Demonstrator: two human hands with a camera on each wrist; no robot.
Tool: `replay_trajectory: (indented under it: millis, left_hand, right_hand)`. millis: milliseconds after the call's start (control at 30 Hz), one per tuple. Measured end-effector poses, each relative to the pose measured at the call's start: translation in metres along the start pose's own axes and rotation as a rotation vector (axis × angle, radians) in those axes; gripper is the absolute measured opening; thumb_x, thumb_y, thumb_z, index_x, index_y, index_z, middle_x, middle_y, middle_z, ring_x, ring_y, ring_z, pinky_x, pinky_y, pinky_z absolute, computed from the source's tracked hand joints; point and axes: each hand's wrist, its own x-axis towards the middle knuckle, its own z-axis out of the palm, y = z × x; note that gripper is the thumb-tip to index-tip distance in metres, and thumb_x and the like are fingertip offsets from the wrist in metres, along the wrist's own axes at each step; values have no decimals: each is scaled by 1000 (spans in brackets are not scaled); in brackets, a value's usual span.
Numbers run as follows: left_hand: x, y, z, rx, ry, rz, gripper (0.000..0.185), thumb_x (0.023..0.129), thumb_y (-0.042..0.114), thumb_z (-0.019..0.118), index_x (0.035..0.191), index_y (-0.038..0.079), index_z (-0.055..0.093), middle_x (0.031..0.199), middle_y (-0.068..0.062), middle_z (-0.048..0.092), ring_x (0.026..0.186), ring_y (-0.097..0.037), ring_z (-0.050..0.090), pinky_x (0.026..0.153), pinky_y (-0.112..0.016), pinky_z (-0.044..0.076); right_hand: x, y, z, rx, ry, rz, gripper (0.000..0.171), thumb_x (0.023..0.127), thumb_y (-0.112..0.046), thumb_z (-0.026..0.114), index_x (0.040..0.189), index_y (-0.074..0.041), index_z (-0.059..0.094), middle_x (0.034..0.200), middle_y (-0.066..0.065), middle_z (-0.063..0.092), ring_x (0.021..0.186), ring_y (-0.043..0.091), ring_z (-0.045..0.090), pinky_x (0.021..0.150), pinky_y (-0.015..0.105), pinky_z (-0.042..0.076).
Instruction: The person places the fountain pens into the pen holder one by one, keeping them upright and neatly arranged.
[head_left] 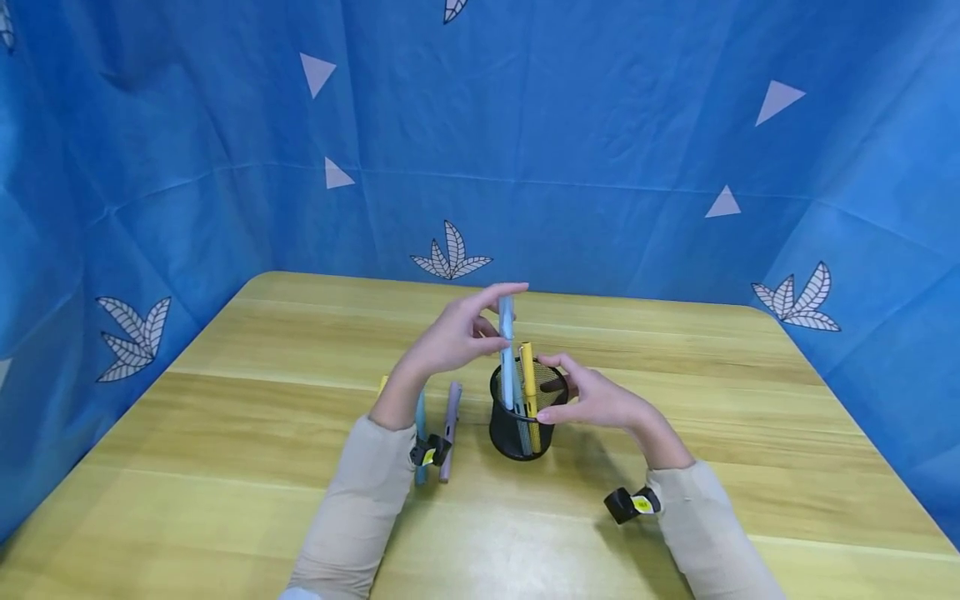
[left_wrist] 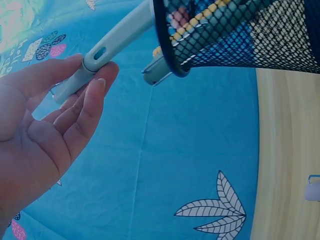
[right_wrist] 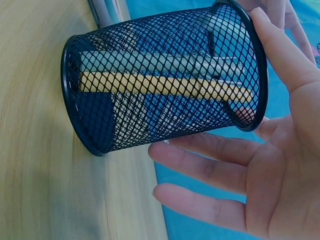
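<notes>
A black mesh pen holder [head_left: 501, 435] stands upright on the wooden table. My left hand [head_left: 454, 335] pinches a light blue pen [head_left: 507, 371] between thumb and fingers, above the holder. The pen's lower end is inside the rim; the left wrist view shows the grip on its upper part [left_wrist: 75, 85]. Inside the holder, a yellow pen [head_left: 528, 372] and a teal pen [right_wrist: 145, 62] lean side by side. With thumb and fingers around the rim, my right hand [head_left: 600, 400] holds the holder from the right.
On the table [head_left: 225, 500] left of the holder lie a purple pen [head_left: 452, 417] and a blue-teal pen [head_left: 421, 412], partly behind the left wrist. A yellow tip [head_left: 383, 382] shows beside that forearm. A patterned blue curtain [head_left: 585, 125] hangs behind the table.
</notes>
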Motion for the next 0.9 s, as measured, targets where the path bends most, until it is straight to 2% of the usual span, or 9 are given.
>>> replay_trajectory:
  millis: [100,333,500,633,800,900]
  left_hand:
    - [1,-2,2,34,-30,-19,64,80,-6,61,136,14,37,100,-12,50,66,-15,62,62,-27,51]
    - [1,-3,3,111,-58,-96,56,79,-5,63,128,13,42,95,-8,52,67,-14,60,63,-25,50]
    - [2,-4,3,174,-79,-92,42,78,-2,66,116,7,49,86,-5,56,72,-14,59,66,-24,49]
    - [2,-5,4,175,-105,-90,34,77,-1,67,107,4,51,81,-5,58,73,-15,59,67,-23,49]
    - [2,-6,3,189,-123,-113,33,79,2,67,108,5,51,80,-4,58,71,-14,58,66,-23,48]
    - [2,-6,3,209,-128,-130,34,79,5,68,108,5,52,78,-3,58,70,-14,57,65,-23,48]
  right_hand:
    - [0,0,0,0,-1,-4,71,79,-24,69,133,-3,29,134,20,35,101,36,50,80,41,43]
    - [0,1,0,17,-5,2,73,78,-27,70,134,-6,28,120,18,49,100,35,52,81,41,43]
    - [0,0,-1,19,-10,-2,73,78,-27,69,134,-7,27,121,19,49,103,36,51,82,42,43]
    - [0,-1,-2,3,-8,-2,74,78,-29,69,135,-7,27,121,19,47,98,33,52,78,39,44]
    - [0,0,-2,-6,-6,-1,73,78,-26,69,135,-8,27,128,20,40,96,32,51,75,38,45]
    - [0,1,-2,-1,-8,4,74,78,-26,69,135,-8,27,127,21,41,96,31,51,75,38,45]
